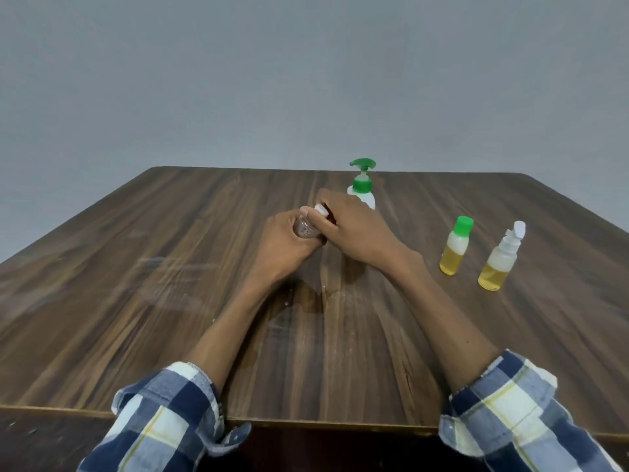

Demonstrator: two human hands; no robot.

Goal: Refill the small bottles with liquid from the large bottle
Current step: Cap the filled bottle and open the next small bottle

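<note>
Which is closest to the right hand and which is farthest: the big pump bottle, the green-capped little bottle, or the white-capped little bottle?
From the right hand:
1. Large white bottle with green pump, just behind the hand.
2. Small green-capped bottle of yellow liquid, to its right.
3. Small white-capped bottle of yellow liquid, farthest right.

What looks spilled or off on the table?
A wet patch darkens the table near the left wrist, likely spilled liquid. The white-capped small bottle stands with its flip cap open. Nothing else stands out.
</note>
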